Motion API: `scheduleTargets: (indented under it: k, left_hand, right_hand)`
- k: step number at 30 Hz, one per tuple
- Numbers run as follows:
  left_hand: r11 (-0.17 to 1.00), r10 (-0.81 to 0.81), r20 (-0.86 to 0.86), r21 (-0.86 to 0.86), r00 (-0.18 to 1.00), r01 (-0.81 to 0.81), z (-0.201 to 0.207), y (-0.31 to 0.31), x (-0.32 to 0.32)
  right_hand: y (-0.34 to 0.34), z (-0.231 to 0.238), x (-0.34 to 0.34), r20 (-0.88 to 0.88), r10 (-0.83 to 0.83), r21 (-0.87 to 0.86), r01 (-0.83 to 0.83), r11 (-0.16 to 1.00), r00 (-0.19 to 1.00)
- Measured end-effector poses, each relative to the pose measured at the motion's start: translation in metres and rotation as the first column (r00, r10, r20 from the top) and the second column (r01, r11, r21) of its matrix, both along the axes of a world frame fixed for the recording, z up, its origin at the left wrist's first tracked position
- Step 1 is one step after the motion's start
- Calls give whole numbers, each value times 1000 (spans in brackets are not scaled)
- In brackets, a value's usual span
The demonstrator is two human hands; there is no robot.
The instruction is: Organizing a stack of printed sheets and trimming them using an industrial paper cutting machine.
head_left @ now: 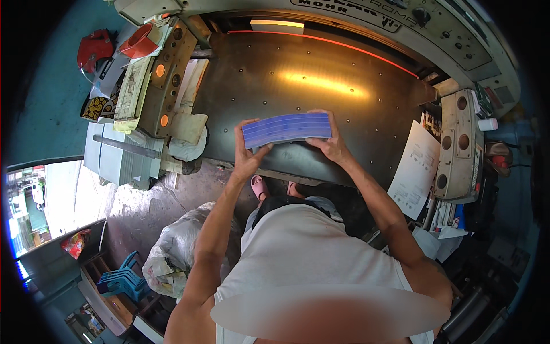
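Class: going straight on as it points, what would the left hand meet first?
The left hand holds a blue stack; past that, the way over the metal table looks free, perhaps up to the pale block behind; depth is unclear.

both hands (247, 159) (334, 147) grip, fingers (318, 112) seemingly curled

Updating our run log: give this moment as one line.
left hand: grips left end of blue stack; right hand: grips its right end; blue stack: held over metal table

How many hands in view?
2: the left hand holds the blue striped paper stack at its left end, the right hand at its right end.
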State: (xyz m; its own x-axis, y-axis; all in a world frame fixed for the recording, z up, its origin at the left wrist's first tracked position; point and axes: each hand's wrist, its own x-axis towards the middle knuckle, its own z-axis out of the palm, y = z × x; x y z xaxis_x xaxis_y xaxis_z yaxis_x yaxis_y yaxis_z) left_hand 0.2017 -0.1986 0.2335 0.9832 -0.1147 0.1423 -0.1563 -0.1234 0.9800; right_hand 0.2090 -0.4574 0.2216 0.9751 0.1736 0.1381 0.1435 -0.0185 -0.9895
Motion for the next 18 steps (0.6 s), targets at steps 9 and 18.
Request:
scheduleTargets:
  k: [9,18]
  left_hand:
    - [999,-29,-31,13,999,30,0,5,27]
    - [989,-132,56,74,990,128,-19,27,21]
  right_hand:
    - [6,-7,18,-47,-59,-34,58,998,997]
    - [17,-18,-10,96,-145,-78,153,985,985]
